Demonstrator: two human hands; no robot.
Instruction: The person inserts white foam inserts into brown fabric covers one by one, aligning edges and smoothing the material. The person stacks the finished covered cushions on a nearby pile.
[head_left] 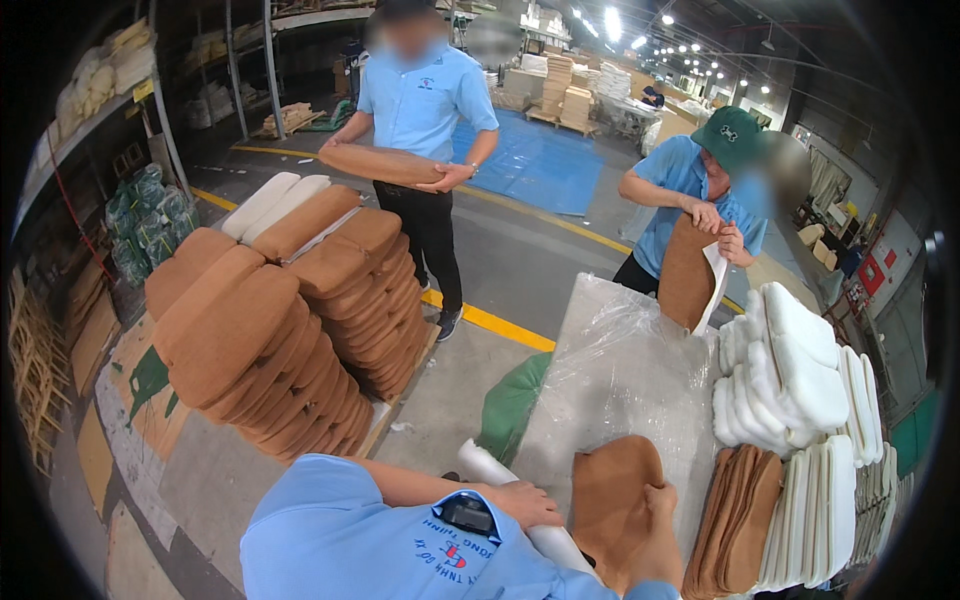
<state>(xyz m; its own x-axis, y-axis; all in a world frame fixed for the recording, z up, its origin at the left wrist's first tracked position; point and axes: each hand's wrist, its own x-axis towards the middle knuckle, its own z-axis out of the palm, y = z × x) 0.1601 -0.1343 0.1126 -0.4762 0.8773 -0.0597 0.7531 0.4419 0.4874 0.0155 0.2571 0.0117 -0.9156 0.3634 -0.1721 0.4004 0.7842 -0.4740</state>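
Note:
My left hand (527,504) is closed over a long white pad (487,466), which looks rolled or folded and slants across the near left corner of the table. My right hand (659,498) grips the right edge of a brown fabric cushion cover (612,490), fingers partly hidden behind it. The cover lies flat-looking and tilted over the near part of the table, right beside the pad. Where the pad's lower end meets the cover, my shirt hides it. The table (600,370) has a pale top under clear plastic film.
Stacked brown cushions (230,320) stand on a pallet at left. White pads (790,370) and folded brown covers (735,520) line the table's right side. Across the table, a co-worker handles a brown cover (688,270) with white inside; another person holds a brown cushion (385,164).

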